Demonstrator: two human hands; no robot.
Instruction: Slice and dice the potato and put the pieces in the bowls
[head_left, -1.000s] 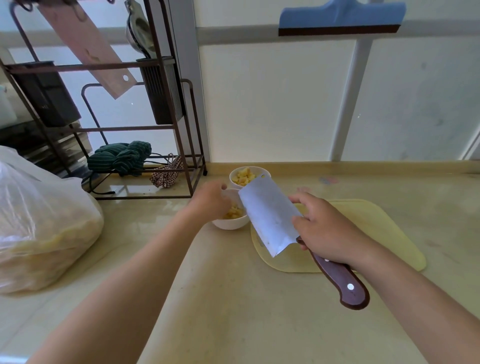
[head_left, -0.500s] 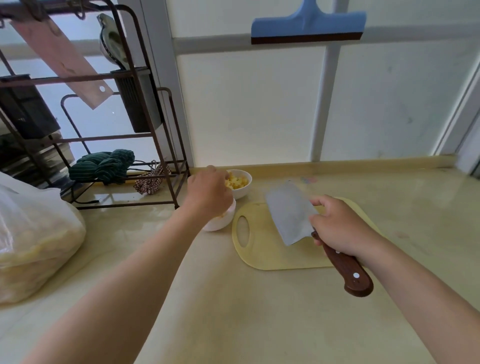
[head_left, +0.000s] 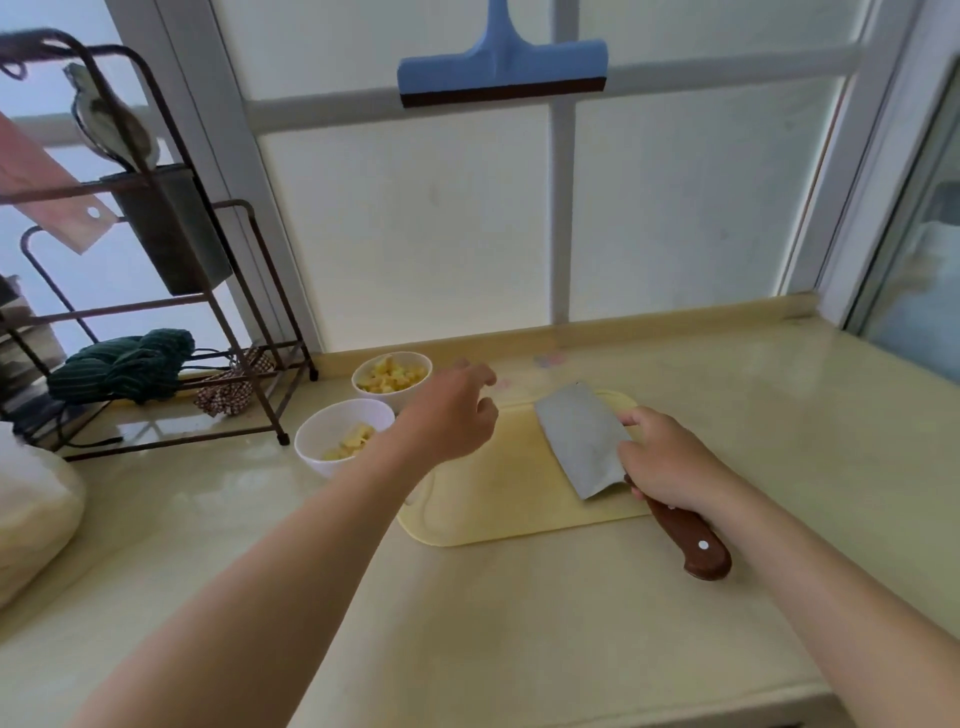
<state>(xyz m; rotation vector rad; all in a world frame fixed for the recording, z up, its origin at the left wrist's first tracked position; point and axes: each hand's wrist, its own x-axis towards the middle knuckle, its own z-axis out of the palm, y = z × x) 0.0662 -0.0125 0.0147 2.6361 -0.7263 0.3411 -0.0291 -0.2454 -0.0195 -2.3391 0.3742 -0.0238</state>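
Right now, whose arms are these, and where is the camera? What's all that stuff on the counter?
Those arms belong to a person, not a machine. The camera sits on their head and looks forward and down, so you see what they see. The right hand grips a cleaver over a yellow board. The left hand holds nothing and hovers beside two white bowls, the near bowl and the far bowl. Both have potato pieces inside. All of it rests on a counter. A rack and a bag stand at the left.
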